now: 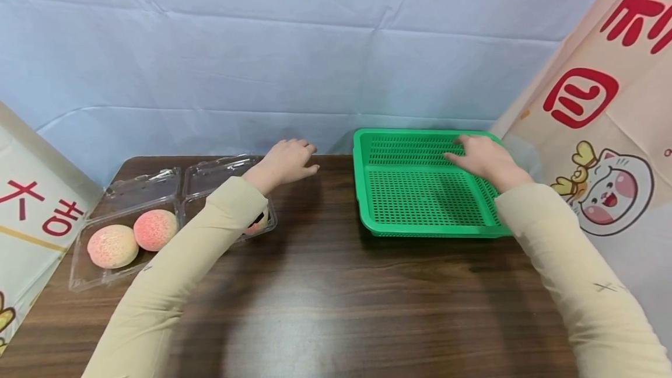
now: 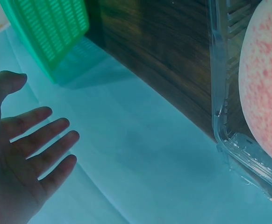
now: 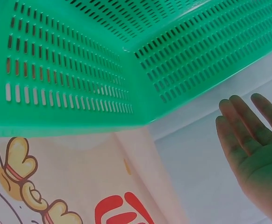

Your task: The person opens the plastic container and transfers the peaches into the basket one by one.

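Brown wood grain marks the table, which, from where I steer, begins in front of the basket. Well to the basket's left, two peaches sit in an open clear box; another peach shows partly past the left sleeve, in a second box nearer the basket. I judge the peaches light and perhaps soft enough to dent, so I'd cup each lightly around its sides. The boxes look thin and slick, liable to flex or skid; I'd trust their lower rims over the lids. The basket should be light and fairly stiff, best held by opposite rims. The left hand hangs left of the basket, beyond the second box, fingers parted, thumb out, holding nothing. The right hand is at the basket's far right corner, fingers extended and gripping nothing, palm showing in its wrist view; I see no fingertip contact with the rim. Behind the basket hangs a pale blue cloth.
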Demonstrator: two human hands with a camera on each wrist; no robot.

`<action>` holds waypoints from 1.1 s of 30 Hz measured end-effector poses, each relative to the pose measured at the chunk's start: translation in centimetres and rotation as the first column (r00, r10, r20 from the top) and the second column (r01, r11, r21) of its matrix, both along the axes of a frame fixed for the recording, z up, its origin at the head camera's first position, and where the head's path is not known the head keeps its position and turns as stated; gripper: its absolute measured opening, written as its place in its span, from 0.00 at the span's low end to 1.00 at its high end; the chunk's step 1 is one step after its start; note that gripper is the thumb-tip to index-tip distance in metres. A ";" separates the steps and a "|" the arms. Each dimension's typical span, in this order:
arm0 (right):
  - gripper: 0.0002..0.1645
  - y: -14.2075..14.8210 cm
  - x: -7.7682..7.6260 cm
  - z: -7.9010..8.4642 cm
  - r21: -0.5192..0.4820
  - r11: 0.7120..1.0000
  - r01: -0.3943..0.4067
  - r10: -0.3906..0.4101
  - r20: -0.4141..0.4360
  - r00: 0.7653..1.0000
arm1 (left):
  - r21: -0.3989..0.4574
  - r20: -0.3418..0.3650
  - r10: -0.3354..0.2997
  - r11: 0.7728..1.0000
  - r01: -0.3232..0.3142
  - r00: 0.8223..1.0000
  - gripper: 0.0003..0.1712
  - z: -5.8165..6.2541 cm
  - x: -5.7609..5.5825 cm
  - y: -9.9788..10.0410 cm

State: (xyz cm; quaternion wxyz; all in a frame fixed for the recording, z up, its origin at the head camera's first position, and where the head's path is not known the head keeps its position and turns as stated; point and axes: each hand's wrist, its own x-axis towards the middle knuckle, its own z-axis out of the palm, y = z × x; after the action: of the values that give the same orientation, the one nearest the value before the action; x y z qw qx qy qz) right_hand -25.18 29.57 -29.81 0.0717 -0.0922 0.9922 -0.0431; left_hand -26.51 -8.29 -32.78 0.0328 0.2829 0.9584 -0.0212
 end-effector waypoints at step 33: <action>0.45 3.7 2.1 -0.6 -0.062 0.998 0.003 -0.005 -0.036 0.999 | -0.002 -0.063 -0.074 0.997 0.074 0.995 0.29 -0.7 1.0 -0.8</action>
State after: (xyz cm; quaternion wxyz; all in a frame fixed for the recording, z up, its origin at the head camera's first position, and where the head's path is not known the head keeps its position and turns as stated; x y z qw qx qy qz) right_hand -23.12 33.31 -30.38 0.0507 -0.0931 0.9917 -0.0725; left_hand -25.55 -9.13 -33.46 0.0015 0.3174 0.9478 -0.0310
